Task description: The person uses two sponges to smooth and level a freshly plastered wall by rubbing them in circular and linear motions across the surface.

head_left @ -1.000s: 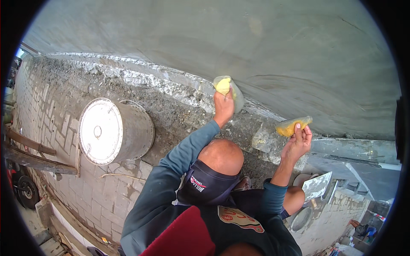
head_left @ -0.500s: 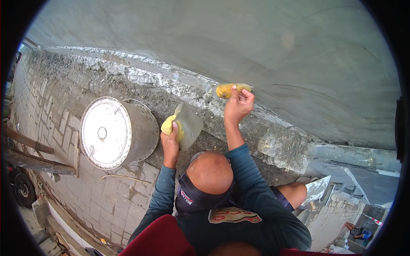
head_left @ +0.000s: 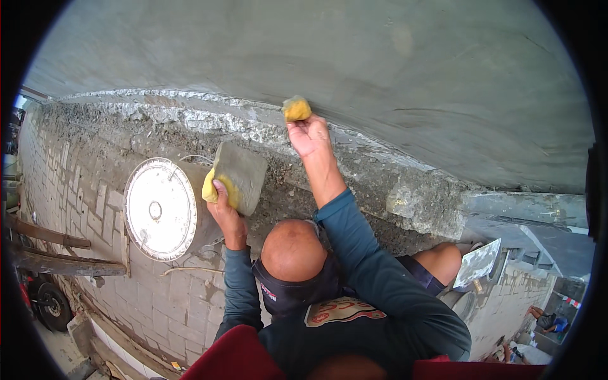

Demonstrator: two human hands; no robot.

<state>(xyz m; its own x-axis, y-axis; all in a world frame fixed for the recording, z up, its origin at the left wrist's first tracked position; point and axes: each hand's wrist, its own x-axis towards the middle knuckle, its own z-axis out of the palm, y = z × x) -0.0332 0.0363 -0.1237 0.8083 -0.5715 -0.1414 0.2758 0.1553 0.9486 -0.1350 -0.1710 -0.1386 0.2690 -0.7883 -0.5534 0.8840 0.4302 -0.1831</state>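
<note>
My left hand grips a flat grey rectangular pad with a yellow part by its yellow side, thumb on top. The pad is tilted up just right of the bucket. My right hand is stretched forward, fingers closed on a small yellow sponge smeared with grey. That sponge is at the lower edge of the smooth grey plastered wall; whether it presses on the wall I cannot tell.
A mortar-stained bucket, its pale round face toward me, stands at the left on the paving. Rough broken concrete runs along the wall's foot. A flat pale board lies by my right leg. Wooden beams jut in from the left.
My right hand has moved left and forward along the wall's base with the sponge. My left hand has shifted left with the grey pad, which now overlaps the bucket's side.
</note>
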